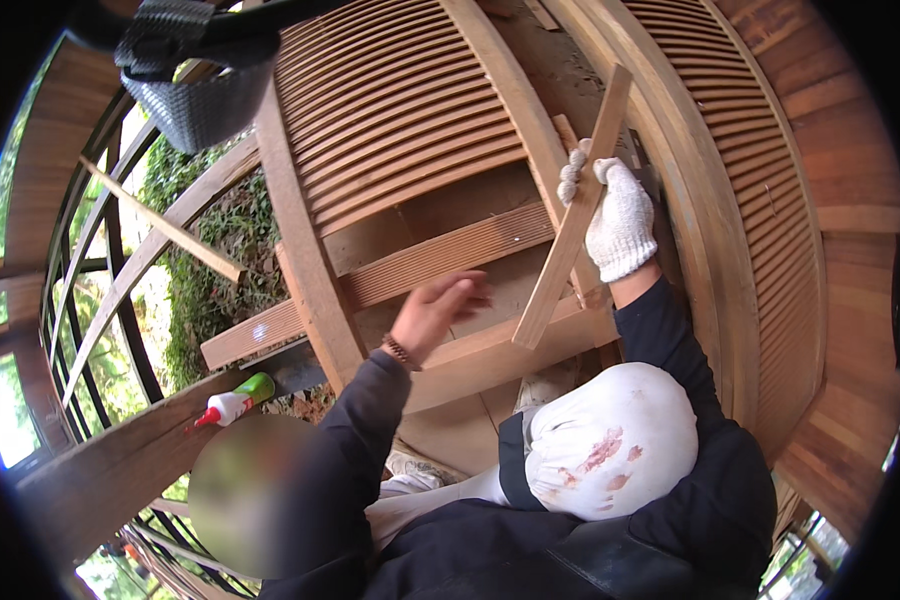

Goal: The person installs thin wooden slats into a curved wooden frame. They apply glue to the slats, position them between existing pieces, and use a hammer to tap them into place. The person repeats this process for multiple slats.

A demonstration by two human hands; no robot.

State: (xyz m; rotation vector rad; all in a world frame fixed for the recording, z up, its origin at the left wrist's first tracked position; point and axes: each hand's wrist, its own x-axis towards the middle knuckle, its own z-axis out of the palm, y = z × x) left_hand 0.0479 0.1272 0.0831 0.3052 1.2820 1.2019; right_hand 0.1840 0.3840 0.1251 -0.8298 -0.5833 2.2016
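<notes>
"Seeing the left hand (432, 315)?"

"Bare, loosely spread, holding nothing; beyond it, at 2 o'clock, the gloved right hand (622, 222) grips 1 wooden slat (558, 258)."

"Handling?"

"Likely light and stiff; best held mid-length, away from its ends."

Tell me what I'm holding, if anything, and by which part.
Your gloved right hand grips a thin wooden slat a little above its middle in the picture; your bare left hand holds nothing visible.
</notes>
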